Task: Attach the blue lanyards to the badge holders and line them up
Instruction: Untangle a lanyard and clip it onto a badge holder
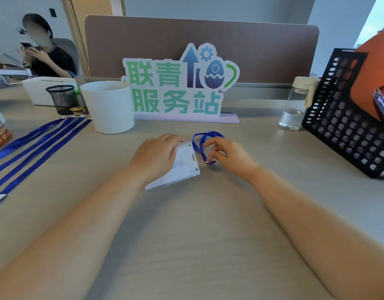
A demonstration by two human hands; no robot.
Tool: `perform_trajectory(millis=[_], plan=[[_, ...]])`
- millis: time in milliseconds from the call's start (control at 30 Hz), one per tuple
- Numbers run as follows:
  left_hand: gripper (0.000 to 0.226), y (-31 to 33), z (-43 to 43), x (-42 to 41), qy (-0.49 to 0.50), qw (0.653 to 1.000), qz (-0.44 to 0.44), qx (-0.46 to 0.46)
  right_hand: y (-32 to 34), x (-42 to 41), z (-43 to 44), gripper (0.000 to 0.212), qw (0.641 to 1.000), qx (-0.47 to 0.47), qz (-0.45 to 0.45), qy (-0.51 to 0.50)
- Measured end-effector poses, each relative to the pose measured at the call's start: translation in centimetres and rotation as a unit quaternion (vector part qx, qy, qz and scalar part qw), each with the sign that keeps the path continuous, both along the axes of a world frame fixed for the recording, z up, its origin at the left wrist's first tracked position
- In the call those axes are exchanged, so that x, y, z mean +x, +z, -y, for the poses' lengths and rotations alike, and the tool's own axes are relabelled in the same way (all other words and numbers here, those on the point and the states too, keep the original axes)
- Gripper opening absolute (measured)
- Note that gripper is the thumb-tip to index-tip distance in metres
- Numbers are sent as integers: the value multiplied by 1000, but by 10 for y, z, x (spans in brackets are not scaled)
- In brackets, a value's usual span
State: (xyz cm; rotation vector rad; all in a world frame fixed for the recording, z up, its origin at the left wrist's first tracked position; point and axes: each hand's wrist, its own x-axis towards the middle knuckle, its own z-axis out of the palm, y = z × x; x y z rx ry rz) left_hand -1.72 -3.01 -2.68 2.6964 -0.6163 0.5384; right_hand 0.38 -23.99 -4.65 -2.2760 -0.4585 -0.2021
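At the centre of the frame my left hand (156, 154) grips a clear badge holder (185, 167) lying on the desk (186, 224), fingers curled over its far edge. Just right of it, my right hand (228, 155) pinches the clip end of a looped blue lanyard (205, 140) near the holder's slot. A row of lanyards (35, 145) lies flat at the left edge, beside a white cup (108, 107).

Beige desk (208, 234), brown partition (165, 40) behind, pale wall (208, 7) — daylight window (372, 24)
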Motion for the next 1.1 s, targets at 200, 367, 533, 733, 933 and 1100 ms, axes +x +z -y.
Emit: perform_trajectory(millis=[200, 367, 533, 733, 933, 1100], plan=[[37, 2, -5, -5, -38, 998, 35, 46, 2, -5, -6, 20, 995, 74, -54, 27], [60, 0, -7, -2, -36, 997, 40, 62, 2, -8, -9, 26, 996, 58, -56, 26], [65, 0, -10, -3, -32, 997, 54, 43, 3, -12, -13, 31, 998, 15, -44, 47], [61, 0, -10, -1, -44, 997, 48, 45, 5, -13, -15, 26, 996, 63, -39, 56], [71, 0, -10, -3, -62, 997, 46, 12, 3, -10, -15, 28, 989, 121, -36, 79], [64, 2, -9, -4, -67, 997, 37, 14, 4, -12, -19, 27, 980, 161, -50, 108]])
